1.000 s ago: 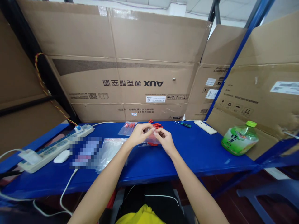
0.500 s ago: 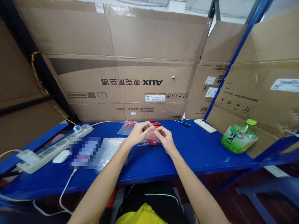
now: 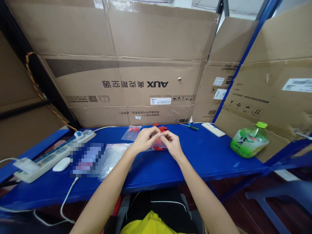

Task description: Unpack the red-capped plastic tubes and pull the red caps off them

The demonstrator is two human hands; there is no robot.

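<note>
My left hand (image 3: 146, 139) and my right hand (image 3: 172, 144) meet over the blue table, fingers pinched on the top edge of a clear zip bag (image 3: 159, 143). Red pieces show through its plastic, but their exact kind is too small to make out. Just behind my fingers lies a loose pile of slim red pieces (image 3: 163, 128). A filled zip bag (image 3: 132, 132) with similar red pieces rests flat to the left. Nearer my left forearm is a stack of clear zip bags (image 3: 113, 157).
On the left are a power strip (image 3: 56, 154), a white mouse-like object (image 3: 61, 164) and a blurred-out phone-like item (image 3: 87, 158). A screwdriver (image 3: 192, 127), a white slab-shaped device (image 3: 213, 129) and a green drink bottle (image 3: 250, 141) sit to the right. Cardboard (image 3: 136, 39) walls the back.
My fingertips have come closer together along the bag's top, with both hands still pinching it. The whole view has shifted slightly.
</note>
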